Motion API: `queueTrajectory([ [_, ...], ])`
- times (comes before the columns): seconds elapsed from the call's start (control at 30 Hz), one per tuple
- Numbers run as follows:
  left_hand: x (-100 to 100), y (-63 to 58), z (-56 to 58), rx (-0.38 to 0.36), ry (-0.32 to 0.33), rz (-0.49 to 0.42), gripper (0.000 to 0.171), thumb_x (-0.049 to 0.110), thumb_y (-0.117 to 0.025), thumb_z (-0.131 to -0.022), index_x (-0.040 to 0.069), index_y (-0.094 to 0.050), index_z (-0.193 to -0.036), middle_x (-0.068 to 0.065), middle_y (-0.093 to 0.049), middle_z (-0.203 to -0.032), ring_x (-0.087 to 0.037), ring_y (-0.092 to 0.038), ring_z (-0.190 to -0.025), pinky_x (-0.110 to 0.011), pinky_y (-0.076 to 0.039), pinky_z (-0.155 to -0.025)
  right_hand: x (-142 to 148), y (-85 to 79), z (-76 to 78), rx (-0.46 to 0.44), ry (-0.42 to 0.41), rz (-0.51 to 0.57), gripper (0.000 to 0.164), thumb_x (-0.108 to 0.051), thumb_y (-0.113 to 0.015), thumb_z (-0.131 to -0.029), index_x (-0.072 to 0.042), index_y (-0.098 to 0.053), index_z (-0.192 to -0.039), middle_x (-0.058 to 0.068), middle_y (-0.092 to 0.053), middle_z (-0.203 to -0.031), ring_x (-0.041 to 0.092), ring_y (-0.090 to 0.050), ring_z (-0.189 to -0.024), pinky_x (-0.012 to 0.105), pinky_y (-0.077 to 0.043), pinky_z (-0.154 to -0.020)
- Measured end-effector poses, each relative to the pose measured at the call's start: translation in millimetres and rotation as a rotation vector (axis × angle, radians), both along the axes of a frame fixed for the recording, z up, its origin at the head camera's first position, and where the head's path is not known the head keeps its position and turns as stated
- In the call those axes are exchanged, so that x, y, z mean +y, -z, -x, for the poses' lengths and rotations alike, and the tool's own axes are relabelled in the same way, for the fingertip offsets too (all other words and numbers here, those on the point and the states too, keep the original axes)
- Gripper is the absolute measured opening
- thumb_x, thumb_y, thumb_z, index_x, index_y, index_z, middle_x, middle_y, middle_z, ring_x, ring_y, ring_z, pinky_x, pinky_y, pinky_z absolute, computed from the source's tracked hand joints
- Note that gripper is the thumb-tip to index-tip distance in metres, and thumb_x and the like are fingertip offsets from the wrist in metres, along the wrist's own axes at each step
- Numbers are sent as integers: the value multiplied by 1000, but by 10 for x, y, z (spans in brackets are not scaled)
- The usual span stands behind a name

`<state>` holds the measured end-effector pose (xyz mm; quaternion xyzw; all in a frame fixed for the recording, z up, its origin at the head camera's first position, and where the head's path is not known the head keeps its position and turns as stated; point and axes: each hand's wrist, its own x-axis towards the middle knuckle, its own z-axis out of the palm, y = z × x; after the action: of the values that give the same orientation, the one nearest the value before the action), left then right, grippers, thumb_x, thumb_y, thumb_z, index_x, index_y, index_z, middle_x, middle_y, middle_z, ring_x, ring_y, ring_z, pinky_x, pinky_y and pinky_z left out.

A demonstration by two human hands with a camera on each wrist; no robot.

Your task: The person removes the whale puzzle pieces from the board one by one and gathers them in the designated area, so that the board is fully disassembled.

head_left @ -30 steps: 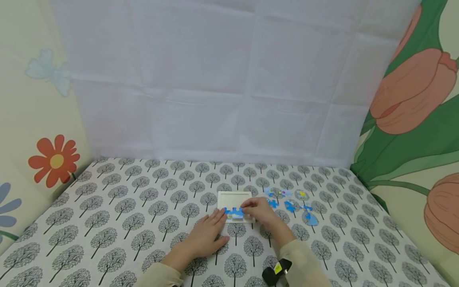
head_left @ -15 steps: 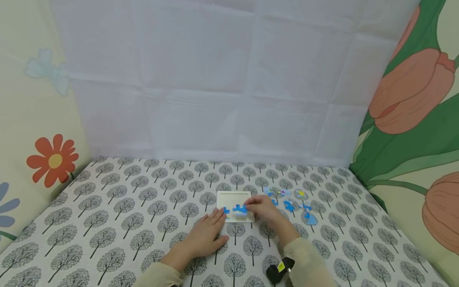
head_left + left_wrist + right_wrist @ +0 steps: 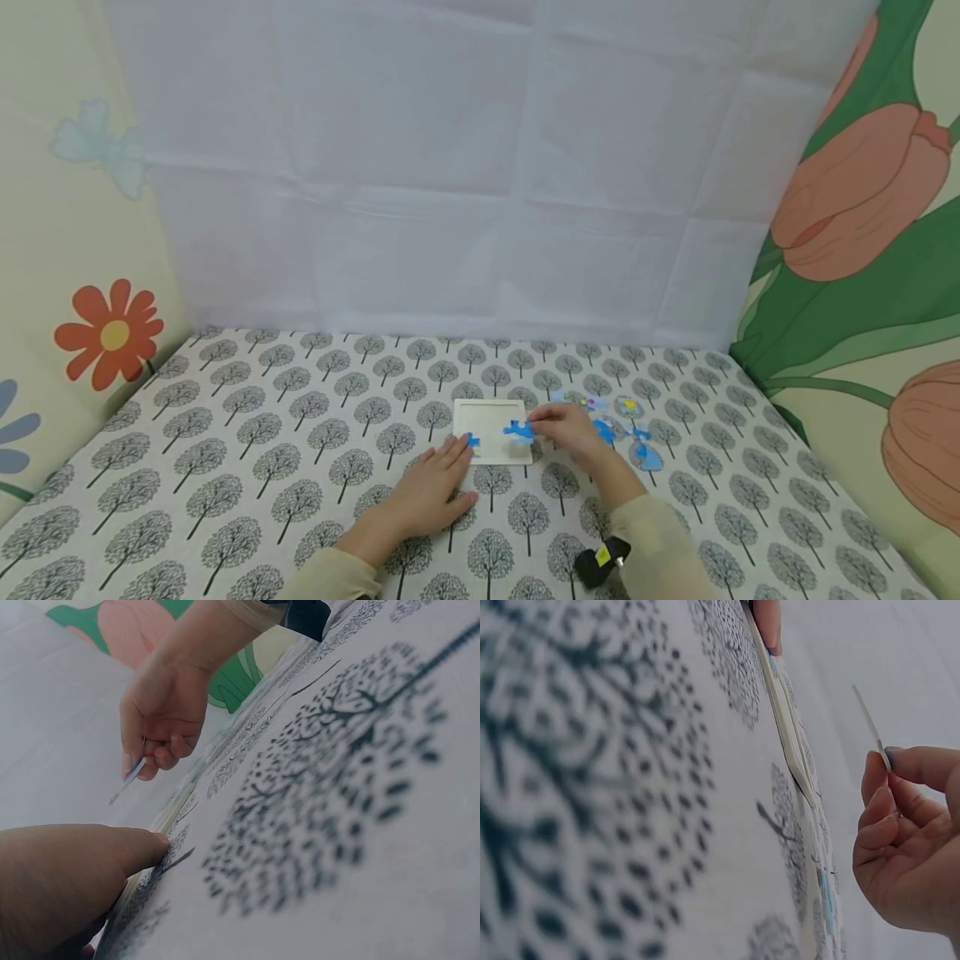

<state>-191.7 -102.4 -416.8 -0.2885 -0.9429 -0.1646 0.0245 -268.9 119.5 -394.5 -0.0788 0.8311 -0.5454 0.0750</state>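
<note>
A square white puzzle tray (image 3: 486, 415) lies on the cloth. My left hand (image 3: 431, 493) rests at its lower left corner, fingers straight. By those fingertips a blue puzzle piece (image 3: 473, 442) shows inside the tray, partly covered. Between thumb and forefinger, my right hand (image 3: 568, 429) pinches a blue and white puzzle piece (image 3: 517, 431) over the tray's right side. The right wrist view has this thin piece (image 3: 868, 720) edge-on, lifted clear of the tray (image 3: 791, 742). In the left wrist view its blue face is barely visible.
Several loose blue puzzle pieces (image 3: 647, 456) lie right of the tray, one with a yellow flower (image 3: 629, 406). Paler pieces (image 3: 596, 402) lie farther back. A tree-patterned cloth (image 3: 300, 450) covers the table, and a white curtain (image 3: 420, 208) hangs behind. My right wrist carries a black device (image 3: 602, 562).
My right hand has lifted the blue and white piece off the tray's lower row and drawn it rightward, baring the tray bottom. The left hand stays in place.
</note>
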Motion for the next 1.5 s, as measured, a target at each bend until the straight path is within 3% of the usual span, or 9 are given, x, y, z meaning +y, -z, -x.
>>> queueTrajectory([
  [0.17,1,-14,-5,-15,1,3,61,34,-47,-87,-7,-31,-130,-19,-23,-137,-32,-19,-125,-49,-19,-98,78,-54,0,-16,42,-7,8,-5,-60,-78,-2,-63,-85,2,-55,-72,15,-44,-59,23,-36,-49],
  [0.3,-1,-24,-4,-17,4,6,61,34,-46,-87,-7,-31,-130,-19,-23,-137,-32,-19,-125,-49,-19,-98,160,-114,6,-34,71,-53,9,-9,-61,-78,-5,-64,-85,2,-56,-76,18,-47,-67,25,-40,-55],
  [0.5,2,-36,-13,-11,10,9,61,34,-46,-87,-7,-31,-129,-19,-24,-137,-33,-19,-124,-50,-19,-98,306,-165,9,5,61,-69,9,-8,-60,-79,-4,-64,-87,3,-55,-75,17,-46,-64,29,-41,-54],
  [0.77,-3,-47,-23,0,12,11,60,33,-46,-87,-8,-31,-129,-20,-24,-136,-33,-20,-124,-50,-20,-97,460,-206,-6,4,68,-33,12,-7,-59,-80,-1,-62,-89,3,-56,-79,15,-44,-63,26,-38,-53],
  [0.93,-7,-45,-23,-1,8,11,61,34,-46,-87,-8,-31,-129,-20,-23,-137,-33,-20,-124,-49,-19,-97,527,-207,-25,-14,104,-74,11,-8,-59,-79,-2,-62,-88,3,-57,-79,16,-46,-65,29,-42,-57],
  [1.23,-6,-33,-21,-1,12,2,61,34,-46,-87,-7,-31,-130,-19,-23,-137,-33,-19,-124,-49,-19,-98,685,-193,-58,14,42,-15,14,-4,-57,-80,4,-59,-90,5,-55,-81,19,-44,-63,27,-39,-54],
  [1.5,-6,-21,-6,0,8,7,61,35,-45,-88,-7,-31,-130,-18,-23,-137,-32,-19,-125,-49,-19,-98,845,-149,-68,-32,76,-55,16,-7,-58,-80,3,-59,-92,2,-50,-69,13,-40,-59,22,-36,-51],
])
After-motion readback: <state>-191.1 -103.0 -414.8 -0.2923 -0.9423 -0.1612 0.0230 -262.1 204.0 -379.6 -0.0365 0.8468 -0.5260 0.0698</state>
